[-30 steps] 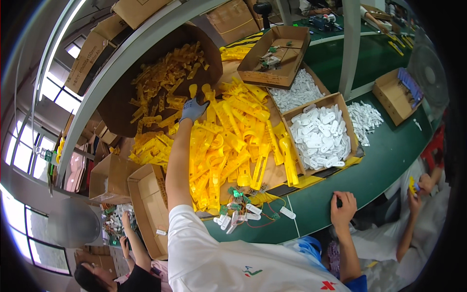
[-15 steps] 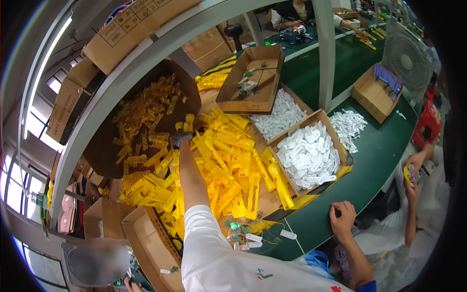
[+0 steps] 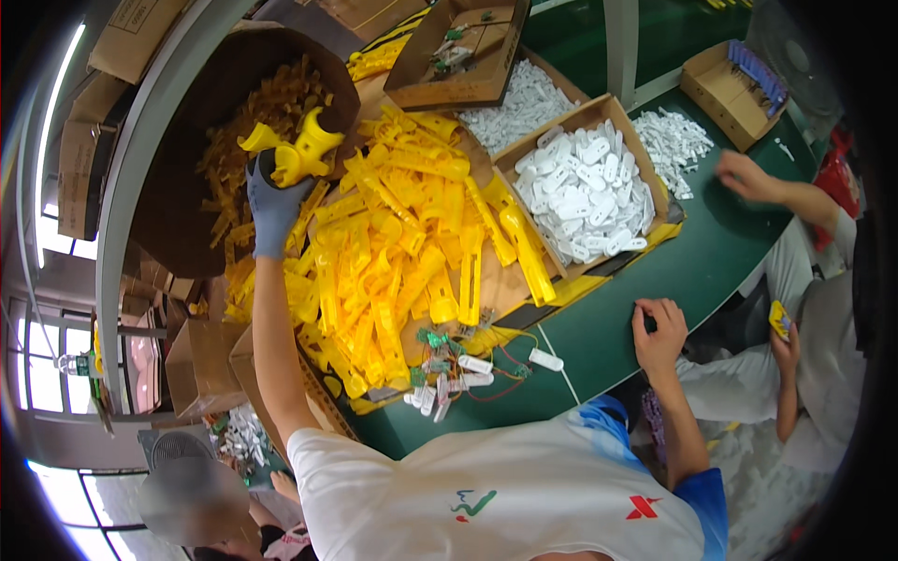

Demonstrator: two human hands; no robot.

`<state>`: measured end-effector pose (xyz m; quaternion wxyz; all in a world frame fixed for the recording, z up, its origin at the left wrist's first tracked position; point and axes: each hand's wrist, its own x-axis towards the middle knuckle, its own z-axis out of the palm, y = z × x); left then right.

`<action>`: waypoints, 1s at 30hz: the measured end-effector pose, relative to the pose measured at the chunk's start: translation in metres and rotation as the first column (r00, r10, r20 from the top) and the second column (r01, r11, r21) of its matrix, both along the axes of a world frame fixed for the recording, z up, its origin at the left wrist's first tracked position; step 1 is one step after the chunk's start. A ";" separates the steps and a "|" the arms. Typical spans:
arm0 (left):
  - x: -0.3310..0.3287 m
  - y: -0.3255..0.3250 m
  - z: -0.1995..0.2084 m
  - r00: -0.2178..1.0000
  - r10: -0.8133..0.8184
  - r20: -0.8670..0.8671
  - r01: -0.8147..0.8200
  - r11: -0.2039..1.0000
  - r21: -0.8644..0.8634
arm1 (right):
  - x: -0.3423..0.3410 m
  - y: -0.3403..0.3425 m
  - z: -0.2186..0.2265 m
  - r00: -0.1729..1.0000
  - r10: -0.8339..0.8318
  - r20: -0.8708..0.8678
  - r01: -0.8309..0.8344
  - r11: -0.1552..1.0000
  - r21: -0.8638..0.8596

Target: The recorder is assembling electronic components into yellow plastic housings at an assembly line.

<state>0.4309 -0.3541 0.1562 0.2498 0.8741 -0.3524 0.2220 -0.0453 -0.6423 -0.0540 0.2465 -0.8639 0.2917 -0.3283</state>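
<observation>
Gripping yellow pieces (image 3: pixel 307 154) in the gloved left hand (image 3: pixel 273 204), the person now holds them up before the brown bin (image 3: pixel 159 187), beside the yellow pile (image 3: pixel 402 243), where earlier that hand was down at the pile's edge. The right hand (image 3: pixel 660 335) (bare, loosely curled, thumb apart from fingers) remains at the worktop (image 3: pixel 599 338); a co-worker's hand (image 3: pixel 748 178) now reaches over it.

I'm in an assembly workshop. Heaped yellow plastic casings (image 3: pixel 398 238) lie on my green workbench (image 3: pixel 608 304), white plastic parts (image 3: pixel 589 192) and a co-worker (image 3: pixel 823 374) at right.
</observation>
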 end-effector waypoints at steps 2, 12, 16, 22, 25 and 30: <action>-0.078 -0.004 0.012 0.984 -0.166 -0.064 0.163 0.985 -0.048 | 0.000 0.001 0.002 1.000 0.008 0.002 -0.008 0.999 -0.037; -0.195 -0.051 -0.093 0.940 -0.073 -0.334 0.282 0.717 0.637 | -0.012 0.009 0.003 0.994 0.110 -0.021 -0.111 0.992 -0.063; -0.204 -0.029 -0.075 0.959 -0.210 -0.189 0.266 0.894 0.360 | -0.011 0.048 0.026 0.917 0.387 0.096 -0.394 0.844 0.363; -0.280 -0.013 -0.079 0.872 -0.290 -0.395 -0.136 0.632 -0.763 | 0.019 0.092 0.012 0.824 0.553 -0.124 -0.552 0.833 0.053; -0.336 0.004 -0.104 0.783 -0.407 -0.471 -0.299 0.418 -0.858 | 0.028 0.096 0.008 0.802 0.585 -0.118 -0.591 0.807 -0.012; -0.422 0.027 -0.181 0.267 -0.625 -0.733 -0.697 0.401 -0.595 | 0.018 0.085 0.043 0.780 0.617 -0.106 -0.536 0.746 0.395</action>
